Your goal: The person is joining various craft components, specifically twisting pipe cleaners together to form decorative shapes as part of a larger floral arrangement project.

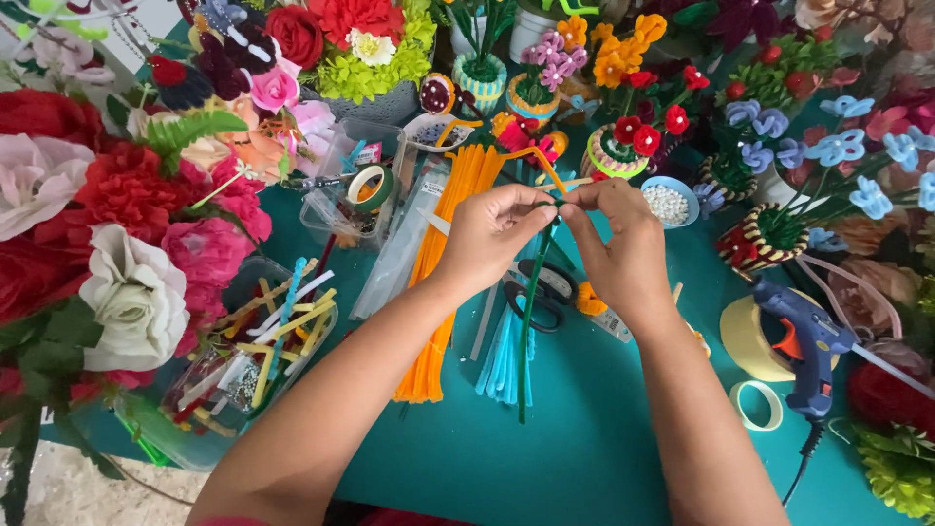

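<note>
My left hand [492, 234] and my right hand [620, 248] meet above the middle of the teal table [584, 438]. Both pinch the top end of a dark green pipe cleaner [527, 331] that hangs down towards me. An orange pipe cleaner [545, 166] curls up from between my fingertips. Under my hands lie black scissors [547, 292], a bundle of orange pipe cleaners [443, 282] and a bundle of light blue pipe cleaners [504, 356].
A blue glue gun [808, 346] and tape rolls [758, 404] lie at the right. A clear tray of pipe cleaner scraps [253, 360] stands at the left. A bowl of white beads [668, 203], paper flowers [136, 292] and small flower pots ring the table.
</note>
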